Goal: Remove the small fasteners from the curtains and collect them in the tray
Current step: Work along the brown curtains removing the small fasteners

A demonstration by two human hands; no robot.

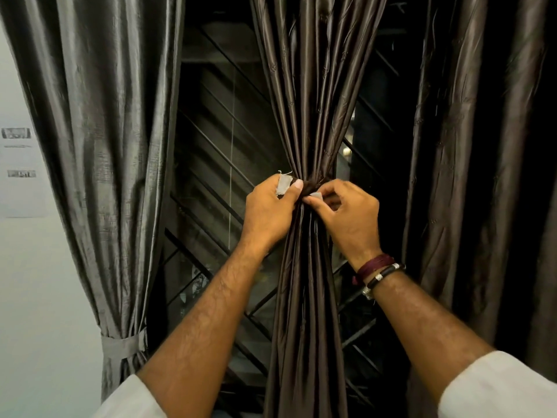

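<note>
Both hands up at the cinched waist of the middle dark brown curtain point(304, 86). Left hand point(266, 209) wraps the gathered fabric from the left, thumb across the front, pinching a small pale grey tab point(283, 184) with frayed threads at its top. Right hand point(346, 212) grips from the right, fingertips curled onto the dark tie band point(313, 184) around the bunch; a second pale bit shows under its fingers, too small to identify. Right wrist has a maroon cord and a black bracelet point(381, 274). Left grey curtain point(99, 146) hangs against the wall, bound low by a grey tieback point(120, 346). Diagonal window grille point(217, 164) behind. Third dark curtain point(482, 146) at right.
</note>
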